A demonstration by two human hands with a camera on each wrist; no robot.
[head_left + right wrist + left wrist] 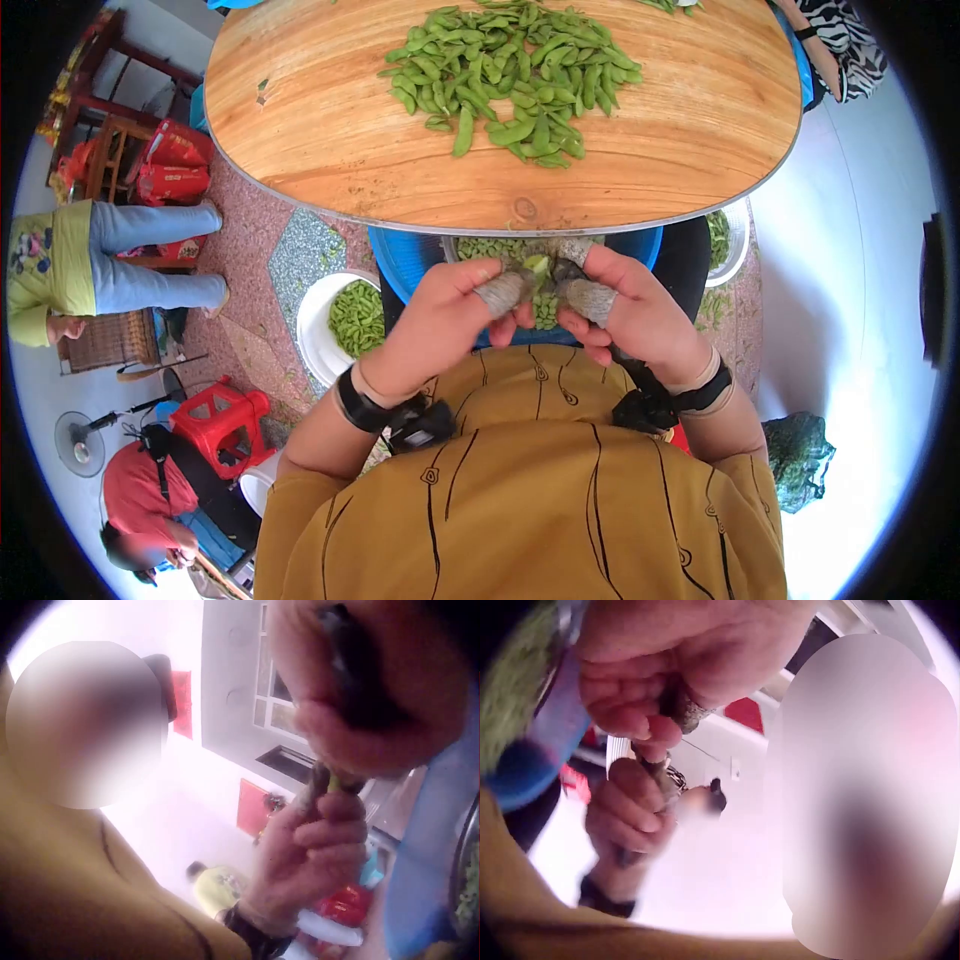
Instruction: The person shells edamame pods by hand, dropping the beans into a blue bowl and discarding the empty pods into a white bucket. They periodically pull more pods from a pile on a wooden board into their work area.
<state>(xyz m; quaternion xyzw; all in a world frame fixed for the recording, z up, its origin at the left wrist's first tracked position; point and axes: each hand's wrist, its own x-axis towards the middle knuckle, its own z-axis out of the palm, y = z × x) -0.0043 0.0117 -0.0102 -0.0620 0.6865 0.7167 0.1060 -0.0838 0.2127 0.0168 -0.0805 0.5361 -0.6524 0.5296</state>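
Left hand (437, 312) and right hand (652, 318), fingers curled, pinch one green pod (539, 267), seemingly mid-opening; next move needs controlled thumb pressure.

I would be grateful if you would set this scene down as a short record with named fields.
Left hand: pinches a green pod
Right hand: fingers curled at the same pod
Finger wraps: grey, on both hands
Table: wooden, bearing a heap of pods
Below the hands: blue basin, green beans within its rim
White bucket: on the floor to the left, green contents
Red stool: further left
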